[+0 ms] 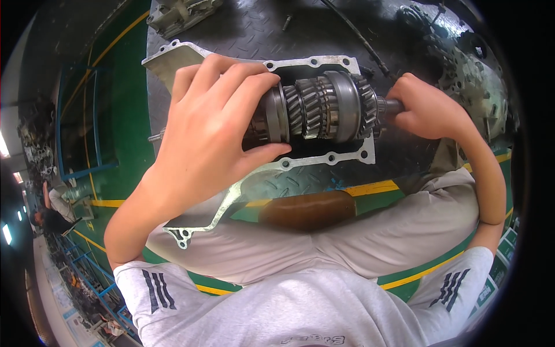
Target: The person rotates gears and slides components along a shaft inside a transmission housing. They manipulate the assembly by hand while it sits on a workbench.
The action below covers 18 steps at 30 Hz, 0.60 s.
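Note:
A gear shaft (312,108) with several helical gears and smooth steel rings lies across an open metal gearbox housing (315,62). My left hand (217,118) is wrapped over the shaft's left part, fingers beyond a ring and thumb on the near side. On the right, my right hand (425,107) is closed round the shaft's bare end, which sticks out past the housing's right edge. The housing's flange has bolt holes, and a pointed corner of it reaches down toward my lap. My left hand hides the shaft's left portion.
The bench top (277,39) is dark tread plate. Another metal casing (477,81) stands at the right, and a casting (179,14) at the upper left. A thin rod (358,34) and a small bolt (287,22) lie beyond the housing. Another person (55,220) is far left.

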Tool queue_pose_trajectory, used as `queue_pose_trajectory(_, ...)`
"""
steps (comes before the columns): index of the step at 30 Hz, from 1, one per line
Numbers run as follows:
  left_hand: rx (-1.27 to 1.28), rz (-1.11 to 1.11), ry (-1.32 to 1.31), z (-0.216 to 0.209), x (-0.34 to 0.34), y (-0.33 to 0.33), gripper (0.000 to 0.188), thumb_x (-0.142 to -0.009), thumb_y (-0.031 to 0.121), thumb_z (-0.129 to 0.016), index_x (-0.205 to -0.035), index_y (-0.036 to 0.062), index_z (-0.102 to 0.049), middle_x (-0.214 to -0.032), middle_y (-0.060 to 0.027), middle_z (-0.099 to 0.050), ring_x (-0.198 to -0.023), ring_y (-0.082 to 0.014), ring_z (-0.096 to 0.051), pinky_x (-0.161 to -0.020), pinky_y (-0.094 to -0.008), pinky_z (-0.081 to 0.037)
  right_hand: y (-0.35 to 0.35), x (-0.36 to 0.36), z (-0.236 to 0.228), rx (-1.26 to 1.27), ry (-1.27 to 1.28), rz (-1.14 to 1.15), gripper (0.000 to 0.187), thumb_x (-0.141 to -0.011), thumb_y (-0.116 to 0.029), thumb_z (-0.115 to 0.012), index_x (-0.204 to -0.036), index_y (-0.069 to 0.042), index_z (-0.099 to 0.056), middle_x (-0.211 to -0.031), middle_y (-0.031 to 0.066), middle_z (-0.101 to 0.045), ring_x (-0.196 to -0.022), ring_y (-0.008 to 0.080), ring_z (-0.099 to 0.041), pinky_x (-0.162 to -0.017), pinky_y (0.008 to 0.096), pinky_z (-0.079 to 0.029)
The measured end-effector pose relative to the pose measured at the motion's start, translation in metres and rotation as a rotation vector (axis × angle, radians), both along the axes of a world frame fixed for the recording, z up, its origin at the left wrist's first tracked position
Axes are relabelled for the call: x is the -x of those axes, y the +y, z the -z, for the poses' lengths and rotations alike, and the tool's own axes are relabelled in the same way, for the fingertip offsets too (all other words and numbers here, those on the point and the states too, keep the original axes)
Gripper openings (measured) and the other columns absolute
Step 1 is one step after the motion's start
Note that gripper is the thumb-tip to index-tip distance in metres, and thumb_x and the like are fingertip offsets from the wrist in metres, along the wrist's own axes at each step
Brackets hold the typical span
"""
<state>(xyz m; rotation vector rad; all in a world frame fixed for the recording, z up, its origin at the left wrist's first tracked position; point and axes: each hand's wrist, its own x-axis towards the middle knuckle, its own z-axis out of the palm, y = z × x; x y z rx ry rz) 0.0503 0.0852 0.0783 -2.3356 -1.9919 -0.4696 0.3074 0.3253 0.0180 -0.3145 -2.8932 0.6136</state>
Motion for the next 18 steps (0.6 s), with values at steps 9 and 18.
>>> queue_pose_trajectory(9, 0.025, -0.049, -0.013, -0.001, -0.003, -0.004, 0.076, -0.061, 0.026, -0.095, -0.127, 0.0051, -0.065, -0.130, -0.0112, -0.066, -0.120, -0.0352, -0.061, -0.104, -0.0456, -0.042, -0.037, -0.009, 0.002, -0.251, 0.079, 0.195, 0.032, -0.075, -0.004, -0.076, -0.099, -0.002, -0.056, -0.074, 0.0171, -0.060, -0.078, 0.0411, -0.064, -0.070, 0.0494, -0.050)
queue_pose_trajectory(18, 0.128, 0.002, -0.124, 0.000, 0.016, 0.013, 0.066, -0.066, 0.031, -0.091, -0.121, 0.0018, -0.071, -0.117, -0.0126, -0.072, -0.113, -0.0311, -0.062, -0.104, -0.0425, -0.044, -0.016, -0.013, 0.016, -0.249, -0.066, 0.189, 0.019, -0.072, -0.007, -0.079, -0.081, -0.004, -0.063, -0.065, 0.0161, -0.064, -0.068, 0.0400, -0.065, -0.063, 0.0501, -0.050)
